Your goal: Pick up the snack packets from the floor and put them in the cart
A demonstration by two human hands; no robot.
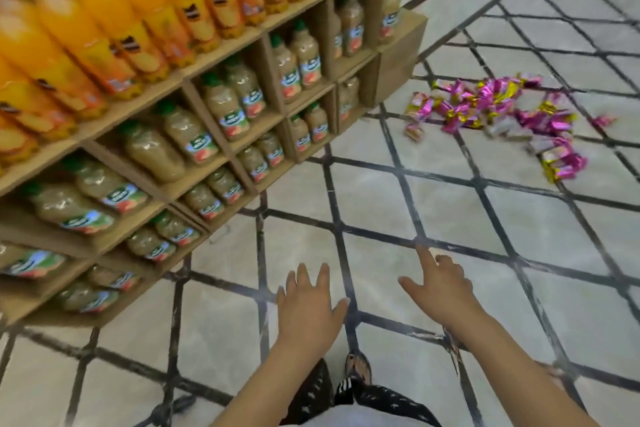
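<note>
Head view shows the snack packets [498,114] scattered on the tiled floor [381,198], well apart from both hands; left hand [310,305] and right hand [440,288] hover with fingers spread, holding nothing. Bare tiles lie between; the bottle shelf [214,107] edges the left.

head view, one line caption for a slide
Empty left hand and right hand held out over tiled floor, pink snack packets scattered ahead by juice shelf.
</note>
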